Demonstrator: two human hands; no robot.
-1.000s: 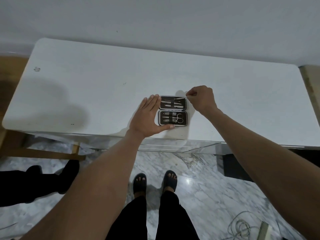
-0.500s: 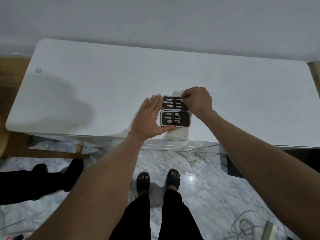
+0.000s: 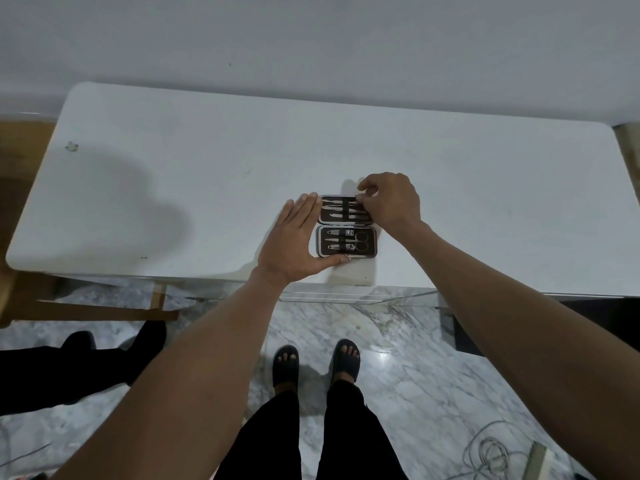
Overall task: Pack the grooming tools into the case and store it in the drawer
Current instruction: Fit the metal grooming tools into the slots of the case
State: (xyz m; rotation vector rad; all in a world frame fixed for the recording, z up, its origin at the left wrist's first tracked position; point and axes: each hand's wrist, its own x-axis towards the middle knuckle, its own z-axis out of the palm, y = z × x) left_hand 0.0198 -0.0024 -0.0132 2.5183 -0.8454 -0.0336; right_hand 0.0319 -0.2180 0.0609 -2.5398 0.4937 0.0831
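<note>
right hand (image 3: 391, 199) moved onto open case (image 3: 347, 241), left hand (image 3: 298, 244) beside

The white table (image 3: 207, 188) lies bare to the left, far side and right of the open case (image 3: 346, 226), whose left edge is blocked by the flat left hand (image 3: 294, 247) and right far corner by the right hand (image 3: 391, 202).

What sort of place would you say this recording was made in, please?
Probably a room in a home. A plain white table stands against a pale wall on a marble floor, the person wears open sandals, and a wooden chair stands beside the table.
</note>
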